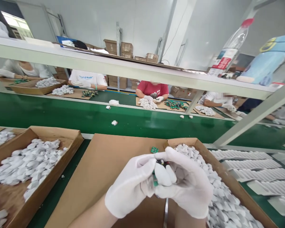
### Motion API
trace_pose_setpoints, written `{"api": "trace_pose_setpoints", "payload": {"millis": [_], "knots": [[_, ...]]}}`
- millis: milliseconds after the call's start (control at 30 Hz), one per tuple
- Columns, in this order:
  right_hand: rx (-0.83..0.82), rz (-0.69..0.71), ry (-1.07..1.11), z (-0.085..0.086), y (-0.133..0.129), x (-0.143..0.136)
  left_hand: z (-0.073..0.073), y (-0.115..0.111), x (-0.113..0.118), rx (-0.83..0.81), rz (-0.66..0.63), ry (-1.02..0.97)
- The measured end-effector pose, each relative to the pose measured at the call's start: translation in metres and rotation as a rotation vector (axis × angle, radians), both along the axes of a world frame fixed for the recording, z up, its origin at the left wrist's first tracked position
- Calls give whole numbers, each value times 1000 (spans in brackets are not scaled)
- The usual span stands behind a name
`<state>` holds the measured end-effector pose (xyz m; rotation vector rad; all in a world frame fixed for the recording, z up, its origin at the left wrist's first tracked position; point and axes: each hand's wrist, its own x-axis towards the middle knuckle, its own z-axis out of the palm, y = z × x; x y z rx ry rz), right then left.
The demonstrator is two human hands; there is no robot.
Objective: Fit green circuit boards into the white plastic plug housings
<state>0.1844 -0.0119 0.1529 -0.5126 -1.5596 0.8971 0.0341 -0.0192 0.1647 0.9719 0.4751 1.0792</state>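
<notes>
While both gloved hands meet over the cardboard sheet (104,164), the left hand (130,186) is closed on a small green board (154,182), and the right hand (187,183) is closed on a white shell (162,174), pressing it against that board. Both parts sit between the fingertips, just above the sheet and beside the right box (230,180) of white shells. To do this well, I judge the board should be kept square to the shell, with thumbs pressing evenly so the edges seat together. Gloves hide much of the joint. A spare board (154,149) lies on the sheet near the hands. Another box (71,139) of shells stands well to the left.
</notes>
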Motion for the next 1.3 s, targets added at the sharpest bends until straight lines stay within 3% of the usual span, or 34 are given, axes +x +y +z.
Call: {"api": "trace_pose_setpoints", "payload": {"millis": [133,233,400,533,700,867,1000,1300], "knots": [[11,85,80,2,1,-6,2,2,3,59,-47,-72],[78,24,50,4,1,-7,2,1,4,60,-45,-116],[222,-65,-166,10,2,1,-5,-2,1,22,41,-207],[320,-66,-206,18,2,0,-9,-5,-2,-124,131,-201],[246,-101,-276,16,-1,-3,-6,-6,0,-163,79,-337],[297,-130,-271,12,-6,-3,-5,-11,2,-270,30,-453],[187,-171,-237,11,-8,-4,-6,-11,4,-247,40,-422],[221,-190,-138,17,-8,-9,13,-7,10,-193,1,-336]]}}
